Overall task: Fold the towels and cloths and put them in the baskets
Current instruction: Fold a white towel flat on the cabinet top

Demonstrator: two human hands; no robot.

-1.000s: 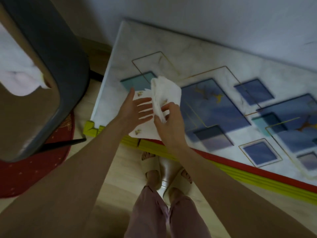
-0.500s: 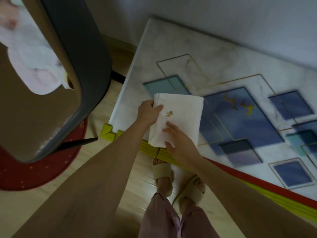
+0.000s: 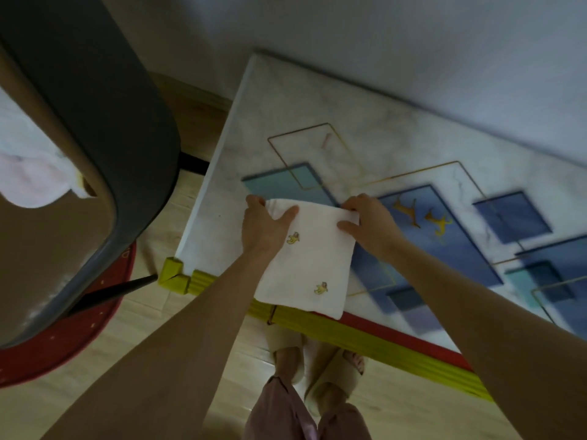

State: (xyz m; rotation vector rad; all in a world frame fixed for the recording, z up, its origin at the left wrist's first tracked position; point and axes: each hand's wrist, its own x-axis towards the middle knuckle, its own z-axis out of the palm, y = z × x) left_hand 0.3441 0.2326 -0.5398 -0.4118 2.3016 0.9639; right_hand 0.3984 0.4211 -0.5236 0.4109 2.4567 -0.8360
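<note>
From the head camera, a folded white cloth [image 3: 305, 258] with two little yellow pictures lies on the table [image 3: 286, 100], near its front left corner. Its near edge hangs a bit over the yellow strip [image 3: 365, 339] on the table's front edge. The left hand [image 3: 263, 225] pinches the cloth's far left corner, thumb on top. The right hand [image 3: 368, 222] pinches the far right corner, fingers curled on it. To the left is a dark basket [image 3: 127, 128] with a pale towel [image 3: 28, 173] inside.

Head view — steeply downward, close over table [image 3: 286, 100]
</note>
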